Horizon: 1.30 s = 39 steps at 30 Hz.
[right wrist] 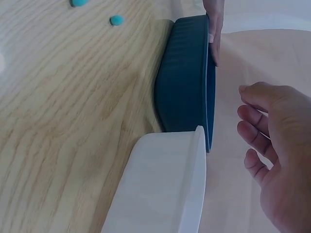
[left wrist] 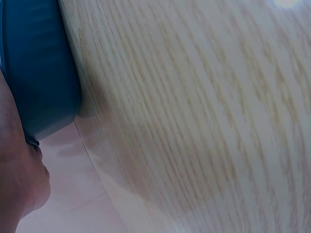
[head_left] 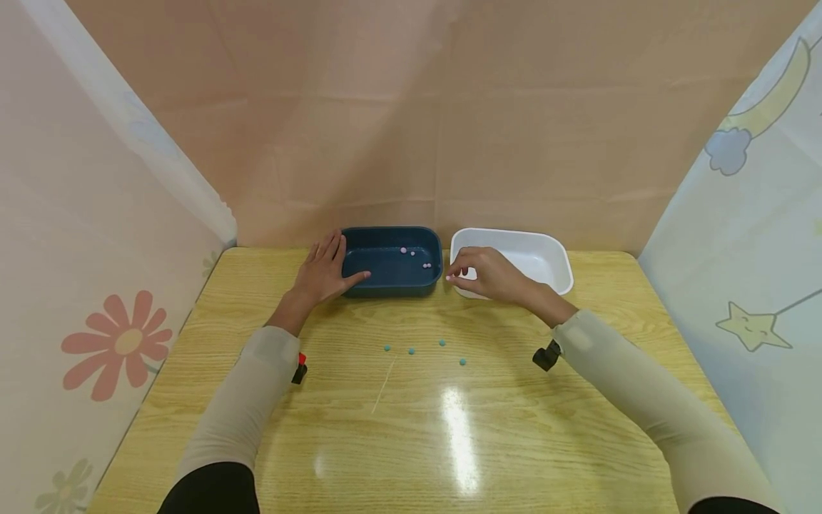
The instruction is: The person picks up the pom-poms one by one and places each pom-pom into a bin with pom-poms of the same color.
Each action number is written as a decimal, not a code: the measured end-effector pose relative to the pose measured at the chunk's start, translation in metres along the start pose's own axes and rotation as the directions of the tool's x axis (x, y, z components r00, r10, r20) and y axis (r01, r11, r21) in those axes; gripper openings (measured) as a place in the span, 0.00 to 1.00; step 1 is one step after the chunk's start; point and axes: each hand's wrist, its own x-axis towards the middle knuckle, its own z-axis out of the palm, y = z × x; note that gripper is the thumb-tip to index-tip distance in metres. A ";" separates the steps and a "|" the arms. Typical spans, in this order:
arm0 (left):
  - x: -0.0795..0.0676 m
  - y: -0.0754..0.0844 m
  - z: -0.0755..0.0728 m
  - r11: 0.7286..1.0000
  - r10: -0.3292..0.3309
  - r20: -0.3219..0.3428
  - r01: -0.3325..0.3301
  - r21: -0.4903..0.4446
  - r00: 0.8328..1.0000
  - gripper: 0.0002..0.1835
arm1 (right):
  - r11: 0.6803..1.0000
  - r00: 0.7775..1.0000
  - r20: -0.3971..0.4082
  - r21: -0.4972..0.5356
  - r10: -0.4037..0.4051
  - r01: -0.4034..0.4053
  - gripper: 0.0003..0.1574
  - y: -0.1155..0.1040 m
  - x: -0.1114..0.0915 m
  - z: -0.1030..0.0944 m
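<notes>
My left hand (head_left: 323, 273) rests on the left end of a dark blue tray (head_left: 388, 292), fingers extended along the rim and thumb reaching over the front edge. Inside that tray lie several small pink balls (head_left: 403, 250). Over the left end of a white tray (head_left: 539, 260), my right hand (head_left: 486, 274) pinches a tiny pink ball (head_left: 448, 278) between thumb and forefinger. In the right wrist view the same hand (right wrist: 284, 141) hovers above the rims, its other fingers loosely curled.
Several small teal balls (head_left: 412, 351) are scattered on the wooden table (head_left: 514, 442) in front of the trays. Both trays stand side by side near the back edge, against a peach cloth backdrop (head_left: 398, 128). Patterned sheets (head_left: 96, 235) hang along both sides.
</notes>
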 end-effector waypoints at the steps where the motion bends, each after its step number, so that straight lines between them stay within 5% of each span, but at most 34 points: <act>1: 0.000 0.000 0.000 1.000 0.001 -0.002 -0.001 -0.001 1.000 0.61 | 1.000 1.000 -0.004 -0.004 -0.005 0.005 0.04 0.001 0.002 0.000; 39: 0.000 0.000 -0.003 1.000 0.010 0.020 -0.010 0.001 1.000 0.61 | 0.993 0.993 0.034 -0.047 0.110 -0.109 0.06 0.024 0.040 0.013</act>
